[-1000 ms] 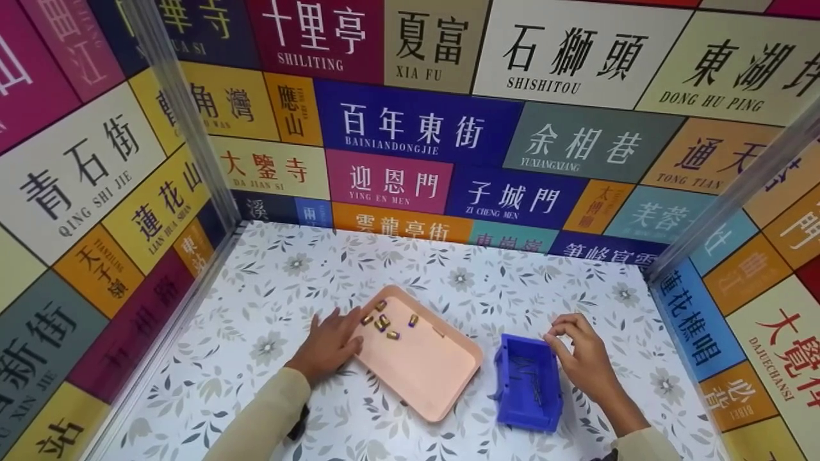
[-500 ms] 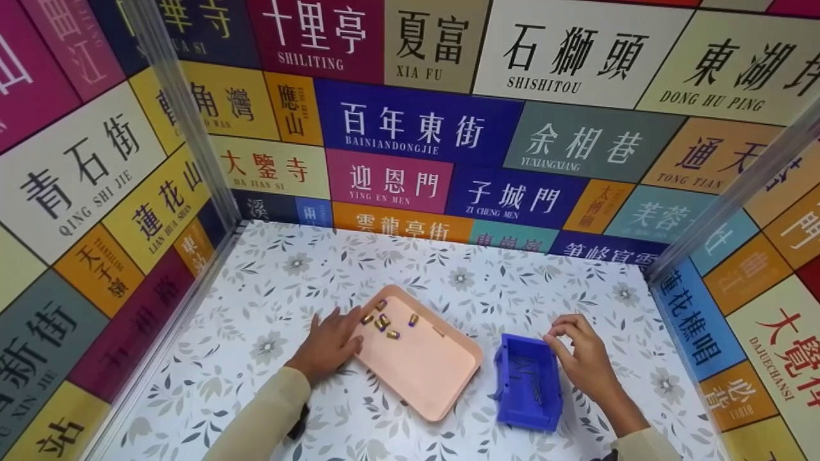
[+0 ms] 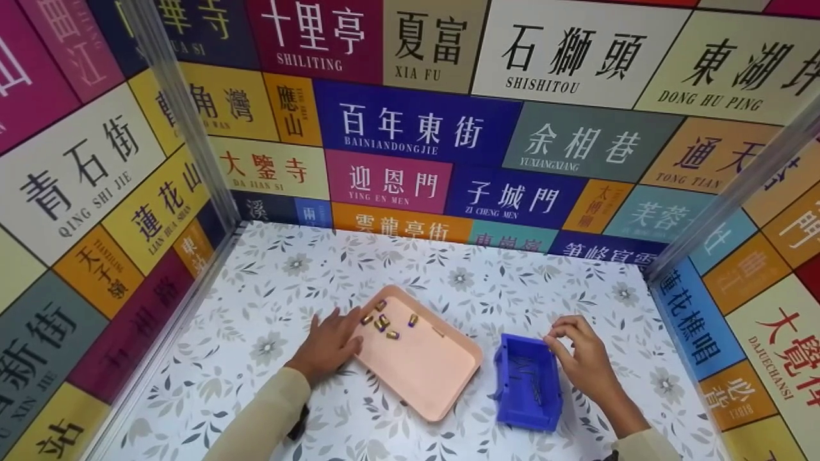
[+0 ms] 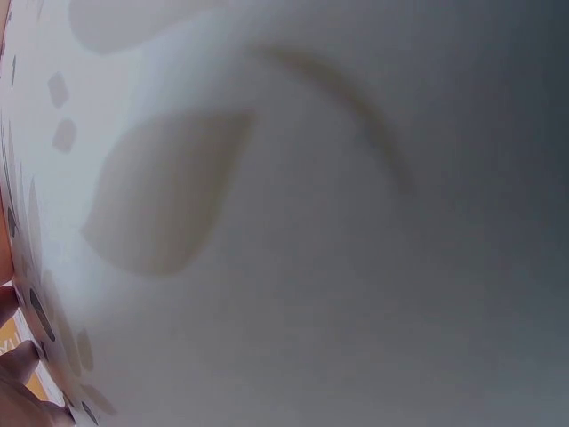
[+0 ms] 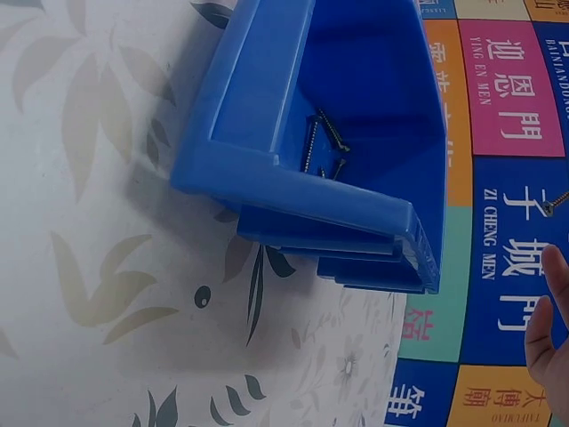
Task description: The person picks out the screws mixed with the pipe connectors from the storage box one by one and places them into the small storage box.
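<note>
In the head view, my left hand (image 3: 328,346) lies at the left edge of a pink tray (image 3: 419,378), its fingers spread and the thumb at the rim. Several small gold-and-purple cylinders (image 3: 393,335) lie in the tray's far part. My right hand (image 3: 584,358) is raised at the right side of a blue bin (image 3: 528,419), thumb and index fingertips together. A screw (image 5: 556,205) shows by those fingers at the right edge of the right wrist view; the pinch itself is out of that frame. Several dark screws (image 5: 331,132) lie inside the bin.
The tray and bin stand side by side on a table (image 3: 269,275) with a leaf-and-flower pattern. Walls of coloured sign panels (image 3: 416,121) enclose it at the back and both sides. Clear strips (image 3: 192,115) run down the corners. The left wrist view is mostly blurred tabletop.
Both hands keep their places beside the tray and the bin. Tray, bin and cylinders have not moved.
</note>
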`<state>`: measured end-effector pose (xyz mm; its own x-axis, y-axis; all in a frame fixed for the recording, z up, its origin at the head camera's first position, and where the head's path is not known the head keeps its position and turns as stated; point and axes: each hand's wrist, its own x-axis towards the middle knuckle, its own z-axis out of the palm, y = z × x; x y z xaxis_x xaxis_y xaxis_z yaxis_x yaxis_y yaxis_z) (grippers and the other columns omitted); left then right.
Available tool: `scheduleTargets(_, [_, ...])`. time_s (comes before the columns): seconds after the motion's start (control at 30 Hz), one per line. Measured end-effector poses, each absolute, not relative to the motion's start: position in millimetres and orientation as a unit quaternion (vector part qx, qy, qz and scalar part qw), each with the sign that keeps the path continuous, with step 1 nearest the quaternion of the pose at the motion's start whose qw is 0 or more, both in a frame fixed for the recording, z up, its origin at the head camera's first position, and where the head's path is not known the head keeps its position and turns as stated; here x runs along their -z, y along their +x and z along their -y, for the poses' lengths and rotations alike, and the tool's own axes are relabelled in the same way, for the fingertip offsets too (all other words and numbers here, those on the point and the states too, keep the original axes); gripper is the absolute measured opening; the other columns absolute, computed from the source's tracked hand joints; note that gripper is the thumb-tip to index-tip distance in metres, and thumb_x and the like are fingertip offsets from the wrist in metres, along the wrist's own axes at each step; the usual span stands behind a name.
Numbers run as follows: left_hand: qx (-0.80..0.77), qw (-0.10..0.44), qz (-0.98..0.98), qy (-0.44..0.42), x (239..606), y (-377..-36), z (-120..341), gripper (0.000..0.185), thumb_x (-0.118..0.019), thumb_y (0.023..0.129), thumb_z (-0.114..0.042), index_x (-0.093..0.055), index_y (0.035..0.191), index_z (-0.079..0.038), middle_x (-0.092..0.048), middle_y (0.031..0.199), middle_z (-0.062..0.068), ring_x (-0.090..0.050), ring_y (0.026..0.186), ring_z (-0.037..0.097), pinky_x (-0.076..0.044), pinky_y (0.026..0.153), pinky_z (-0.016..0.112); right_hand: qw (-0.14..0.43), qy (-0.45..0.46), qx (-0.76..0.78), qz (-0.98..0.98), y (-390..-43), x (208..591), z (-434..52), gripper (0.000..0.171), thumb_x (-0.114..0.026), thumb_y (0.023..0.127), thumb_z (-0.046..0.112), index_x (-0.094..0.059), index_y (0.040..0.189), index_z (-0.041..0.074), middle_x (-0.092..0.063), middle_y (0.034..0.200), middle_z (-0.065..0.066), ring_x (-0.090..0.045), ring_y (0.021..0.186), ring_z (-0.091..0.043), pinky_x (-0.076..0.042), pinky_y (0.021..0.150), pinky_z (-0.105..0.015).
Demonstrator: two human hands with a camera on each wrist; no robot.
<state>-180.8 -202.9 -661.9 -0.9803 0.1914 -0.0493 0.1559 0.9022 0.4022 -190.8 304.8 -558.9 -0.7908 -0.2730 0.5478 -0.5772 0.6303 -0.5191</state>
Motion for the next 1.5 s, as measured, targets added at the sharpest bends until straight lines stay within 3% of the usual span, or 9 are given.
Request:
scheduleTargets(0.37, [-0.214,0.041,-0.972,0.09,661,-177,203,0.069,-0.035,0.105,-0.059,-0.013,0.165,-0.032,-0.039,0.164,0.0,-0.021,0.158,0.029,-0.006,0.126,0.064,0.213,0.244,-0.357,0.876,-188,562,-306,0.02,-0.077,0.086,-0.005,-0.066,0.084,0.012,-0.064,0.108,-0.008,-0.056,0.103,-0.005,-0.038,0.066,-0.021])
scheduleTargets(0.8, [-0.215,0.064,-0.971,0.077,662,-176,202,0.071,-0.031,0.104,-0.064,-0.008,0.165,-0.037,-0.032,0.168,-0.004,-0.015,0.16,0.025,-0.002,0.128,0.06,0.222,0.254,-0.361,0.869,-190,571,-296,0.021,-0.078,0.084,-0.006,-0.065,0.085,0.011,-0.063,0.106,-0.007,-0.056,0.098,-0.007,-0.038,0.067,-0.019])
scheduleTargets(1.13, [-0.217,0.061,-0.972,0.069,662,-176,200,0.072,-0.033,0.103,-0.064,-0.008,0.165,-0.038,-0.031,0.168,-0.004,-0.016,0.16,0.025,-0.002,0.128,0.06,0.207,0.236,-0.402,0.86,-198,580,-264,0.017,-0.077,0.087,0.0,-0.067,0.083,0.013,-0.062,0.107,-0.004,-0.061,0.103,-0.025,-0.039,0.091,-0.008])
scheduleTargets(1.3, [-0.215,0.048,-0.973,0.074,662,-177,200,0.071,-0.035,0.103,-0.061,-0.01,0.165,-0.037,-0.036,0.166,-0.002,-0.018,0.159,0.028,-0.004,0.127,0.062,0.209,0.235,-0.412,0.855,-204,583,-244,0.013,-0.077,0.088,0.0,-0.069,0.084,0.009,-0.063,0.106,-0.008,-0.062,0.102,-0.025,-0.041,0.092,-0.01])
scheduleTargets(1.5, [-0.214,0.053,-0.973,0.069,661,-178,200,0.071,-0.034,0.102,-0.063,-0.008,0.165,-0.039,-0.034,0.167,-0.004,-0.017,0.16,0.026,-0.003,0.127,0.061,0.205,0.228,-0.419,0.855,-211,585,-220,0.01,-0.076,0.09,0.004,-0.069,0.085,0.01,-0.062,0.108,-0.008,-0.061,0.101,-0.019,-0.044,0.081,-0.015])
